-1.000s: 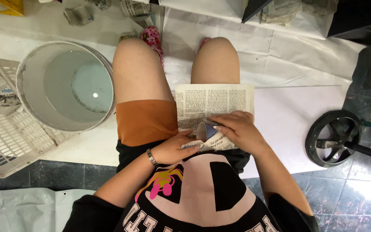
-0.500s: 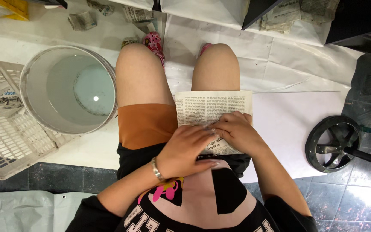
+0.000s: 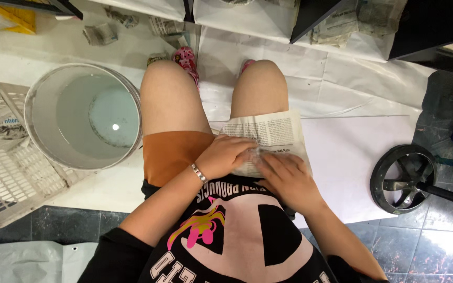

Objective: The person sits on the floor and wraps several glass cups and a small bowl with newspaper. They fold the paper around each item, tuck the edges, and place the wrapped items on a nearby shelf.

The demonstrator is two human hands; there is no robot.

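Both hands shifted: left hand (image 3: 226, 156) now over newspaper sheet (image 3: 268, 133) on right thigh, right hand (image 3: 284, 178) at 4 o'clock, both pressing paper-wrapped lump (image 3: 252, 157). Risk: thin sheet tearing, bundle slipping off lap.

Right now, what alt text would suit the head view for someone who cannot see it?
Seated person's left hand and right hand press a printed newspaper sheet around a small bundle on the lap. A round grey plastic bucket of water stands beside the left knee, next to a white slatted plastic basket.
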